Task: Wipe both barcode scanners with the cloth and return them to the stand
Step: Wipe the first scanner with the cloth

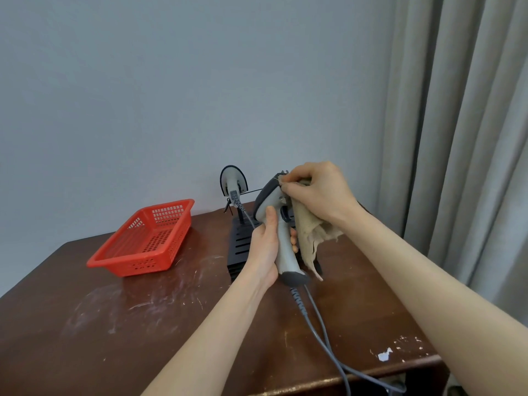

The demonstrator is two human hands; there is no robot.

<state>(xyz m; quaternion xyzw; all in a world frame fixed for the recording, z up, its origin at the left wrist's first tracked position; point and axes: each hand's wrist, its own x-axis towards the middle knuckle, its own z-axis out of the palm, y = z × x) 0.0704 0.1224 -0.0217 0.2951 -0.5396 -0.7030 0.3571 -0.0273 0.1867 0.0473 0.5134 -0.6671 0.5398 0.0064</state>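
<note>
Pale grey wall and a grey curtain back the scene, with a scuffed brown desk below them. On my view the left hand is wrapped round the handle of a grey barcode scanner, holding it upright above the desk in front of the black stand. The right hand pinches a beige cloth against the scanner's dark head, and the loose end of the cloth hangs down beside the handle. I see the scanner's grey cable run from its base across the desk and over the near edge. A second scanner sits on the stand by the wall, head up. To the left, well apart from the stand, a red basket rests on the desk.
</note>
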